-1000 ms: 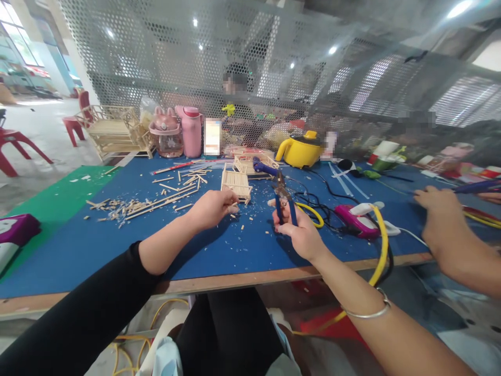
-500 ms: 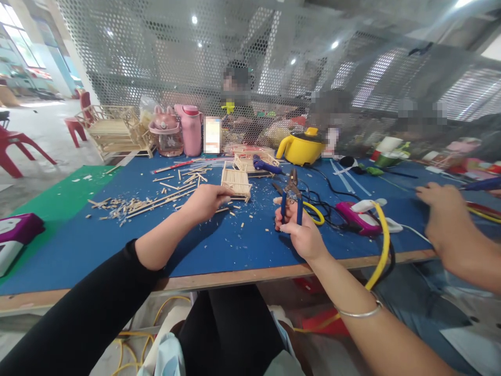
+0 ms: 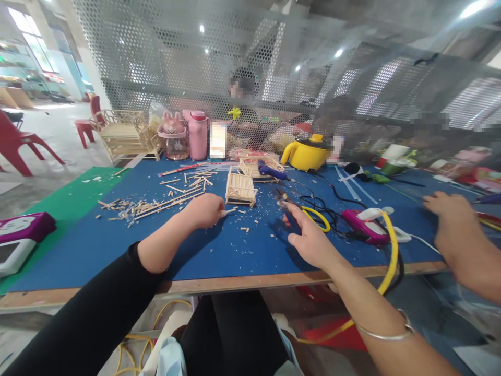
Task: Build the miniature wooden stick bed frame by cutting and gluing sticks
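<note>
Though the black lid hid the yellow pot's contents, I saw the left hand, knuckles up, pinching a thin stick near the small chair on the worktop; the right hand, slanting inward, was closed round pliers.

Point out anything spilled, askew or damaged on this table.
Short wooden pieces lie strewn in a loose heap on the blue surface's left part, with more scraps scattered between the left hand and right hand: it looks spilled. Right of the pliers, black cables lie tangled. Nothing looks plainly broken.
</note>
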Available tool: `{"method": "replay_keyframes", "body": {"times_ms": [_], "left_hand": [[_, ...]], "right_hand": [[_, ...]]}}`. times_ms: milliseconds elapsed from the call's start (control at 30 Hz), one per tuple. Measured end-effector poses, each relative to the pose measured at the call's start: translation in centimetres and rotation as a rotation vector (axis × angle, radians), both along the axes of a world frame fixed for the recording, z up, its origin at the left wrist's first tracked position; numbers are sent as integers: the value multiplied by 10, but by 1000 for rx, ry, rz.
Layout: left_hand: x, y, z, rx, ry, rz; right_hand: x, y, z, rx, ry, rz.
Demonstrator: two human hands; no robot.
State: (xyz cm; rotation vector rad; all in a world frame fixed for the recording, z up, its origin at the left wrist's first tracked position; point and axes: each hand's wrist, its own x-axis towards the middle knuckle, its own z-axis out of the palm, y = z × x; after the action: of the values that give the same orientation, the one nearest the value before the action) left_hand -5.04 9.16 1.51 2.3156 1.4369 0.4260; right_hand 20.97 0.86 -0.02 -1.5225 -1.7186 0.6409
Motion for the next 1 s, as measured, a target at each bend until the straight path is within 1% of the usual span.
{"method": "replay_keyframes", "body": {"times_ms": [67,133,200,333,467,633,833,1000], "left_hand": [[2,-3,2,-5,-121,4],[7,-8,4,-46,-269,-3],[14,-12,4,-134,-422,-20],[26,-18,4,-350,-672,-64],[31,-21,6,-467,-822,-55],[29,-21,7,-506,-894,-73],[27,-19,1,-437,-876,-141],[27,-17,0,-421,-865,-162]], "right_hand": [[1,-2,8,-82,-200,-32],[-2,-4,15,-178,-263,-13],[-8,-4,20,-228,-286,26],[-22,-4,27,-235,-351,51],[-29,-1,29,-218,-394,59],[-29,2,30,-185,-365,81],[-29,1,35,-150,-314,132],[-28,2,35,-169,-273,140]]}}
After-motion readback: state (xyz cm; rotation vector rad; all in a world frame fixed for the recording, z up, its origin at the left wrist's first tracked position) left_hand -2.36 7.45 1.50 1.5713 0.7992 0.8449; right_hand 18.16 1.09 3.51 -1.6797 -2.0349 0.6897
